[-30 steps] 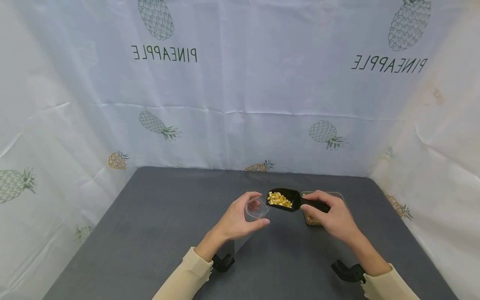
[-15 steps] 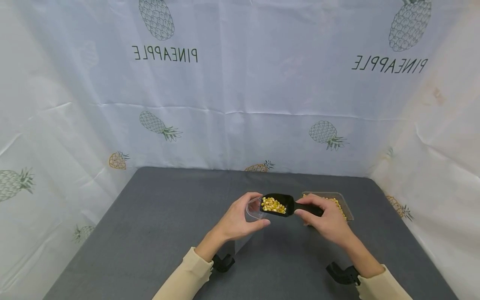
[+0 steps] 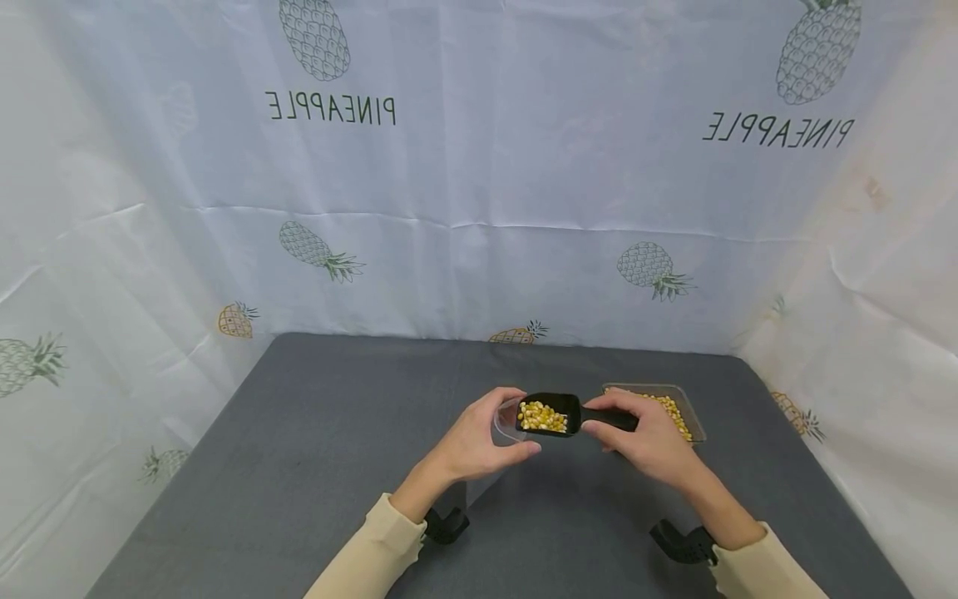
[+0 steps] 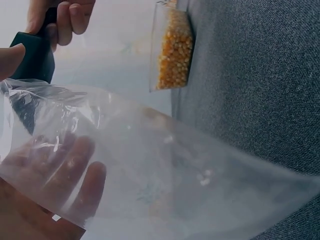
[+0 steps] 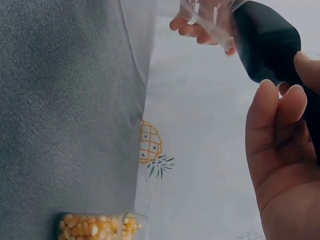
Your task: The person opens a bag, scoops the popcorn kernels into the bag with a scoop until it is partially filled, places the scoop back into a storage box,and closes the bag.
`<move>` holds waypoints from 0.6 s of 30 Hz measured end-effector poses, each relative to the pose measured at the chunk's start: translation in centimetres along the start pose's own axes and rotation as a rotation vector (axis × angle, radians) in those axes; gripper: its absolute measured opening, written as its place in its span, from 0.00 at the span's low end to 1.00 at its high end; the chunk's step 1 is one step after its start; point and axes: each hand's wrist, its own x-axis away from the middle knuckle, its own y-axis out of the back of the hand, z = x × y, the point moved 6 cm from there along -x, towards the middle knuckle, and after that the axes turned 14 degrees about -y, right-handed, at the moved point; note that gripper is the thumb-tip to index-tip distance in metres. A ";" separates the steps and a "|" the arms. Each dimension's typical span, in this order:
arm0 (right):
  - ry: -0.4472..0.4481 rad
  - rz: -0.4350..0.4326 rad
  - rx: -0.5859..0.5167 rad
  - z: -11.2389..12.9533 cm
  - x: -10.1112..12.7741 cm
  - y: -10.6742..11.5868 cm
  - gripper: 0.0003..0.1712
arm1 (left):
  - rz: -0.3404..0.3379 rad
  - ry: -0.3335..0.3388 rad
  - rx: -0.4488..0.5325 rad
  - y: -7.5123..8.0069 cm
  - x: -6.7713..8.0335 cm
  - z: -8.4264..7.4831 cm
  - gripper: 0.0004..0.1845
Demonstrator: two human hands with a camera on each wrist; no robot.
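R hand: right hand [image 3: 649, 439] grips handle of black scoop [image 3: 551, 413], fingers curled round it; scoop bowl sticks out at 9 o'clock from the hand, loaded w/ corn kernels [image 3: 542, 417].
L hand: left hand [image 3: 479, 437] clamped on clear plastic bag [image 3: 510, 418], thumb below, fingers above the mouth; bag sits at 2 o'clock from the palm.
Scoop vs bag: scoop lip at the bag mouth, prob. just inside; head view too small to tell if touching.
Tray: clear tray [image 3: 692, 420] of corn on grey table [image 3: 314, 433], at 1 o'clock from R hand, just beside it.
L wrist view only: bag body seen stretched wide, looks empty, fingers [image 4: 75, 170] showing through the film; scoop's dark underside at 11 o'clock.
R wrist view only: tray's side wall at bottom edge, packed w/ kernels; scoop's back, no corn visible.
Backdrop: pineapple-print cloth [image 3: 479, 166] behind the table.
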 end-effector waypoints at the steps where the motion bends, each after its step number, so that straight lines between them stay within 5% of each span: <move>1: -0.004 0.011 0.002 0.1 0.0 0.0 0.13 | 0.002 0.002 -0.005 0.0 0.0 0.0 0.35; 18: 0.002 0.124 0.184 2.6 -1.1 0.5 0.13 | 0.040 0.011 -0.042 -0.4 -0.1 -0.2 0.35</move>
